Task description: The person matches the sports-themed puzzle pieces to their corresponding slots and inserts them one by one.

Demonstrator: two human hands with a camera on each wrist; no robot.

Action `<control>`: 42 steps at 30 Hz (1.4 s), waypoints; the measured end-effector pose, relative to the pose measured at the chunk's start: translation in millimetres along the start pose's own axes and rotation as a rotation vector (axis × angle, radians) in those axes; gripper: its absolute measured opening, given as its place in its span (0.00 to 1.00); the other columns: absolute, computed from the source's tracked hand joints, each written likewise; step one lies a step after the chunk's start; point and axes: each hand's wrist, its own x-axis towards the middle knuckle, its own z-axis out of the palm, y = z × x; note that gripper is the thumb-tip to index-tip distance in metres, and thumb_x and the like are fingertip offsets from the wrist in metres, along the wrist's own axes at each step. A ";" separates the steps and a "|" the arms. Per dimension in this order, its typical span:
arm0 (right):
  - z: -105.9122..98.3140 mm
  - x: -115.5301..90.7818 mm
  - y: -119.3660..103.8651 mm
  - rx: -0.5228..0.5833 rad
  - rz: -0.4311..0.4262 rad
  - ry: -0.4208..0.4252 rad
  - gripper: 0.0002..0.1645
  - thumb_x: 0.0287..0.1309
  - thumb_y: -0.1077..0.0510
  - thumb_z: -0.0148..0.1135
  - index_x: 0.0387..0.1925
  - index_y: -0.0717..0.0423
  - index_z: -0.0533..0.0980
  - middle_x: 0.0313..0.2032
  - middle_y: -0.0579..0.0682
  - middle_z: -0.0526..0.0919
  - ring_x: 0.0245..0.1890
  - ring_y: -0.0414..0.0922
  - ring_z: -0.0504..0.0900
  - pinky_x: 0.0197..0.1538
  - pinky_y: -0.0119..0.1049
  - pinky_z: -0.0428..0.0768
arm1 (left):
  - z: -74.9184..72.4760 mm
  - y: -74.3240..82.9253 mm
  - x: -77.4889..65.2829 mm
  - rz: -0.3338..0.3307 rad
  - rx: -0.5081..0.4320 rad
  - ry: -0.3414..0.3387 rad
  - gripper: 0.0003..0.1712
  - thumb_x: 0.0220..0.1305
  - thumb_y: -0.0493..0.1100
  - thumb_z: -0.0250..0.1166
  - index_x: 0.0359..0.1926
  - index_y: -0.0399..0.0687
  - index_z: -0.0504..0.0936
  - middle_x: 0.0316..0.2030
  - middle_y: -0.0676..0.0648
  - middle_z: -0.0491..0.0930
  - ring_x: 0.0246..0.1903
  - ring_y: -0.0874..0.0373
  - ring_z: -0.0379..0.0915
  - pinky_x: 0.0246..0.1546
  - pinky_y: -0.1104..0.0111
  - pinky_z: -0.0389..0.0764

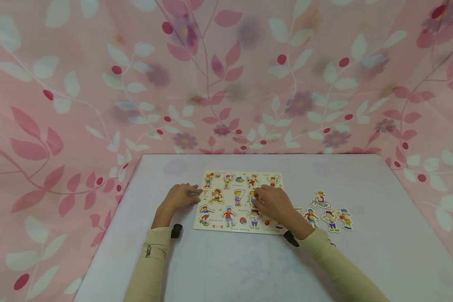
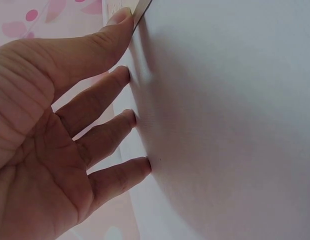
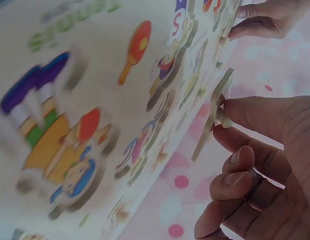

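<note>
A cream puzzle board (image 1: 243,211) printed with sports words lies on the table, with several child-figure pieces on it. My left hand (image 1: 181,197) is at the board's left edge. In the left wrist view, its thumb (image 2: 120,20) touches the board's edge and the other fingers reach down to the tabletop, spread apart. Over the board's right-middle part, my right hand (image 1: 274,204) pinches a flat puzzle piece (image 3: 210,122) by a small knob between thumb and index finger. That piece is tilted edge-on in the right wrist view, so most of its picture is hidden.
To the right of the board lie several loose pieces, among them a cyclist (image 1: 320,200), a figure in a purple top (image 1: 330,221) and a figure with a ball (image 1: 345,219). A white cloth covers the table (image 1: 219,268). Pink floral fabric (image 1: 226,84) hangs behind it.
</note>
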 end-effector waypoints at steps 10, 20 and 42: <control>16.5 29.9 -14.0 0.047 0.016 -0.077 0.06 0.57 0.55 0.70 0.31 0.53 0.80 0.26 0.44 0.77 0.20 0.38 0.69 0.18 0.32 0.65 | -1.1 1.0 -0.4 -0.009 -0.016 -0.002 0.24 0.58 0.47 0.73 0.56 0.51 0.84 0.61 0.45 0.75 0.67 0.39 0.61 0.68 0.46 0.59; 34.3 50.7 -15.8 0.007 0.081 -0.227 0.08 0.61 0.50 0.67 0.31 0.49 0.79 0.28 0.42 0.77 0.26 0.40 0.72 0.27 0.35 0.72 | 0.1 0.3 0.4 -0.010 -0.015 -0.007 0.24 0.58 0.47 0.73 0.56 0.51 0.84 0.61 0.46 0.75 0.68 0.39 0.60 0.69 0.46 0.58; 29.4 46.2 -19.8 0.012 0.146 -0.274 0.10 0.61 0.47 0.67 0.36 0.48 0.81 0.30 0.42 0.78 0.26 0.39 0.71 0.28 0.35 0.71 | -0.7 0.1 0.2 -0.004 -0.010 -0.004 0.24 0.58 0.47 0.73 0.56 0.50 0.84 0.61 0.45 0.75 0.67 0.39 0.61 0.68 0.46 0.58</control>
